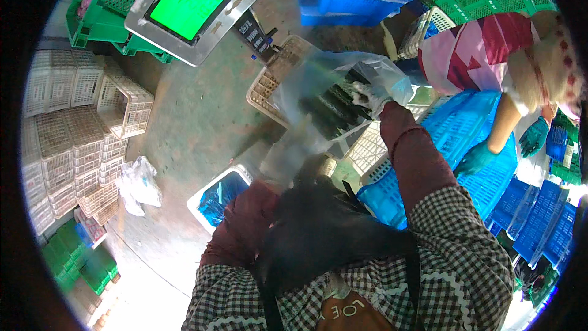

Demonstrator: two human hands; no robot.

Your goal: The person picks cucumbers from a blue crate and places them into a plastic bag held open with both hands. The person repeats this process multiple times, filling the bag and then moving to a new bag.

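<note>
A clear plastic bag [298, 82] lies spread before me, with several long dark green vegetables [333, 105], seemingly cucumbers, in and on it. My right hand [370, 96], in a pale glove, is at the upper right end of the vegetables; whether it grips one cannot be made out. My left forearm, in a maroon sleeve, reaches toward the near side of the bag, but the left hand itself is hidden behind blur and dark cloth. Under the bag shows a beige plastic crate [262, 96].
A scale display [190, 2] stands at upper left, a blue crate [353, 7] at the top. Blue baskets [482, 119] lie at right, where a co-worker in teal gloves [475, 158] leans over. Stacked pale crates [69, 147] line the left; a lined white bin [197, 204] stands near my left arm.
</note>
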